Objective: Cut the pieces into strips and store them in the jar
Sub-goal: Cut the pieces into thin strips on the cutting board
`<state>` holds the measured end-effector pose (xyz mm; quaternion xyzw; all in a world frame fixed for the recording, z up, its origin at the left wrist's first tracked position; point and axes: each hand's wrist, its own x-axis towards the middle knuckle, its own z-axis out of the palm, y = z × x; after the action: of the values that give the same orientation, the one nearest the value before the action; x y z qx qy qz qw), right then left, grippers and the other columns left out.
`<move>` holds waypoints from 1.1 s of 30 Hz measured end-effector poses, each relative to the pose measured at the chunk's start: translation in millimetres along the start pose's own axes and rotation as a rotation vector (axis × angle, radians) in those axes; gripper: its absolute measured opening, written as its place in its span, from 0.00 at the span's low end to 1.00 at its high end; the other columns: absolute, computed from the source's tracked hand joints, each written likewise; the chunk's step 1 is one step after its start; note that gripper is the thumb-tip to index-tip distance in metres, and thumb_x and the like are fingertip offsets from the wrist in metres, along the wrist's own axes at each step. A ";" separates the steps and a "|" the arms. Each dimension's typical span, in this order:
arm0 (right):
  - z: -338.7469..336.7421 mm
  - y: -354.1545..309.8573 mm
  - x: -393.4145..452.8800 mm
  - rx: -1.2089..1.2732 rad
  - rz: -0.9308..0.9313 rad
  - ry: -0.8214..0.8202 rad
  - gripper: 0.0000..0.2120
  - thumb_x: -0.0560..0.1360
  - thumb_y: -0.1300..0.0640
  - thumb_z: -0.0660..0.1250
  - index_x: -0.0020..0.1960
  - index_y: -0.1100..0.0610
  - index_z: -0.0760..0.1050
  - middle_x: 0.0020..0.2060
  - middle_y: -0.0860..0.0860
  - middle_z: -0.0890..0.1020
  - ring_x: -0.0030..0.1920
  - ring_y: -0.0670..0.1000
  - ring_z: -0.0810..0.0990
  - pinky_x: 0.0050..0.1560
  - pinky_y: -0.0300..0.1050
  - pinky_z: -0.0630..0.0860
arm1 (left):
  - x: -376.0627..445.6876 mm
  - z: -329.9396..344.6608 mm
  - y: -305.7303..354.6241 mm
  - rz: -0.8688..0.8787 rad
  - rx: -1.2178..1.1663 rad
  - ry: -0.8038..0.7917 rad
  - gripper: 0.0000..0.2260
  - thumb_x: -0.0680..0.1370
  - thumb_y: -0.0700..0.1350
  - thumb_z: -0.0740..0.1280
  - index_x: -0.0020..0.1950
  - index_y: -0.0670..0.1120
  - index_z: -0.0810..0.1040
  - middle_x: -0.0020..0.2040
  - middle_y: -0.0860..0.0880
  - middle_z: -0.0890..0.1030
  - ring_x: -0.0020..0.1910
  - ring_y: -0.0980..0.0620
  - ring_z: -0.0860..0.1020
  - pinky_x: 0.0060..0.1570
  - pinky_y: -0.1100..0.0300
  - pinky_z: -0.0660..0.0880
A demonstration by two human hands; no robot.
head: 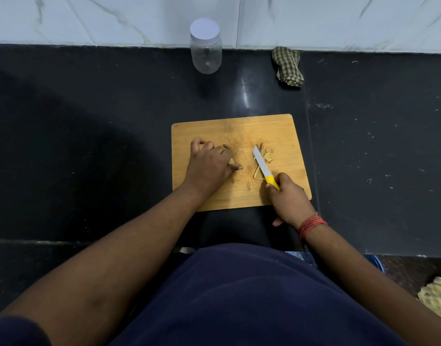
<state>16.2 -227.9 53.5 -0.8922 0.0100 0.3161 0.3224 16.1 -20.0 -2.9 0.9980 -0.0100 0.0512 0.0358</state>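
Observation:
A wooden cutting board [284, 131] lies on the black counter. My left hand [210, 164] sits on its left half, fingers curled over a small brownish piece [52, 145] whose end shows past the fingertips. My right hand [289, 196] grips the yellow handle of a knife [262, 164]; the pale blade lies over a small heap of cut strips [267, 154] on the board's right half. A clear plastic jar [206, 49] with a white lid on stands upright at the back of the counter, well away from both hands.
A checked cloth [288, 66] lies bunched at the back right, by the marble wall. The black counter [89, 146] stretches to both sides of the board, with small scraps scattered on the right. A yellowish object [436, 298] shows below the counter edge at far right.

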 end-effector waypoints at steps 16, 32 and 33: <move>5.8 -3.5 2.3 -0.008 -0.062 -0.056 0.06 0.83 0.54 0.55 0.56 0.56 0.65 0.45 0.55 0.75 0.24 0.57 0.82 0.26 0.50 0.79 | -10.5 -2.7 -9.0 0.015 -0.052 0.098 0.20 0.79 0.64 0.60 0.52 0.49 0.80 0.50 0.51 0.82 0.49 0.50 0.77 0.62 0.44 0.65; 12.5 -14.8 4.2 -0.047 -0.121 -0.061 0.06 0.83 0.55 0.56 0.55 0.57 0.65 0.43 0.54 0.75 0.22 0.55 0.81 0.20 0.42 0.72 | -14.6 -8.0 -53.3 -0.315 -0.333 0.001 0.13 0.80 0.53 0.64 0.61 0.51 0.80 0.56 0.52 0.77 0.61 0.49 0.72 0.68 0.47 0.60; 12.8 -15.0 4.5 -0.049 -0.120 -0.061 0.06 0.83 0.55 0.56 0.55 0.57 0.65 0.43 0.54 0.75 0.22 0.55 0.81 0.20 0.42 0.72 | -15.5 -8.8 -53.1 -0.275 -0.311 -0.010 0.14 0.79 0.54 0.65 0.61 0.52 0.80 0.56 0.52 0.77 0.61 0.49 0.72 0.68 0.46 0.60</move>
<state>16.0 -207.7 52.0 -0.8888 -0.0609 0.3234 0.3190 1.1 33.8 0.5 0.9727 0.1185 0.0389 0.1958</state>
